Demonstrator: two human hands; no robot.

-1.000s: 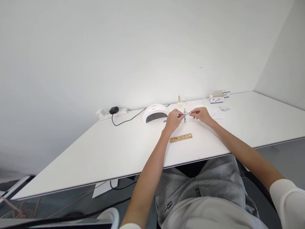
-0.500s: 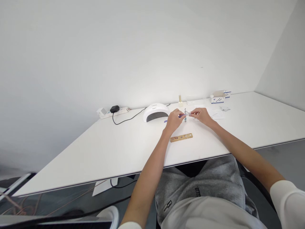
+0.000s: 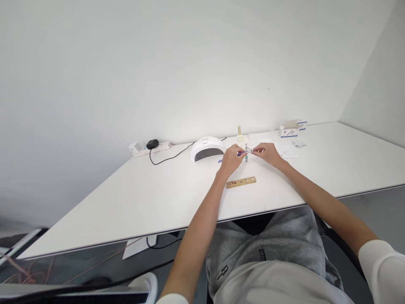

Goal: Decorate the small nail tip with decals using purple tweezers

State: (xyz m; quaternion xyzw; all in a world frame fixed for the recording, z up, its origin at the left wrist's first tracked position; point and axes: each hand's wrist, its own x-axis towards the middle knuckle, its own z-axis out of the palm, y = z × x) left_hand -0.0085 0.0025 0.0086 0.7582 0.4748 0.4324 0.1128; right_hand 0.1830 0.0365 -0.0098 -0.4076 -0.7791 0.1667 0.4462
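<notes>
My left hand [image 3: 232, 159] is closed round a slim purple tool [image 3: 220, 161], whose tail sticks out to the left of the hand. Its thin front end points right, toward my right hand. My right hand [image 3: 266, 153] pinches a small silvery piece [image 3: 252, 150] that meets or almost meets the tool's tip; its kind is too small to make out. Between the two hands stands a small teal and silver holder [image 3: 246, 158]. Nearer to me lies a narrow golden strip [image 3: 241, 182] with several small round spots along it.
A white nail lamp [image 3: 207, 147] stands left of my hands, its cord leading to a black adapter [image 3: 152, 144] on a power strip [image 3: 161, 147]. Behind are a pale bottle [image 3: 239, 134], a small open box [image 3: 289, 129], a plastic packet [image 3: 298, 144] and a printed sheet [image 3: 289, 152].
</notes>
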